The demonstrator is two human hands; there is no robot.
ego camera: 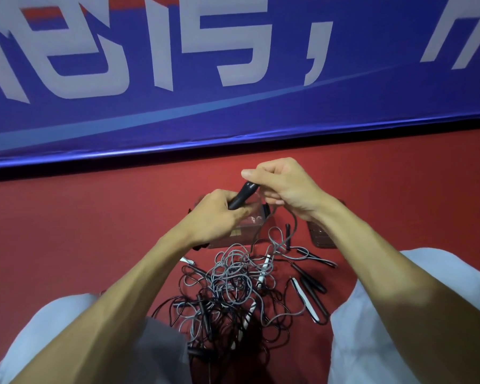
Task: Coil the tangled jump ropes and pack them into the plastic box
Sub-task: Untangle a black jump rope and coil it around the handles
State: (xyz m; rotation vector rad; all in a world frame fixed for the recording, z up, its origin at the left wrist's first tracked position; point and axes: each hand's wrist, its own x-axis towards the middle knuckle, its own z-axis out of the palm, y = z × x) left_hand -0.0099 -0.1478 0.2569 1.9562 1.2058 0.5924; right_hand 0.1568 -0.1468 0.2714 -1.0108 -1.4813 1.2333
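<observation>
- A broad blue banner (233, 115) with large white characters runs across the whole far side, and its lower edge meets the ground.
- The red floor (81, 231) carries everything else.
- Two pale trouser legs (399, 314) frame the work area at lower left and lower right.
- A tangled heap of grey and black jump ropes (230, 289) lies on the floor between the legs, with its cords looped over one another.
- A clear plastic box (251, 221) stands on the floor just beyond the heap, directly under the hands and partly hidden by them.
- A clear ribbed piece (320, 236) lies to the right of the box, half covered by the right forearm.
- Loose black and white handles (305, 297) lie side by side at the heap's right edge.
- The left hand (219, 214) has its fingers curled round the lower end of a black jump-rope handle (243, 195), which is tilted up to the right.
- The right hand (283, 184) pinches that handle's upper tip between thumb and forefinger, with its other fingers curled.
- A grey cord (294, 225) drops from under the right hand to the heap.
</observation>
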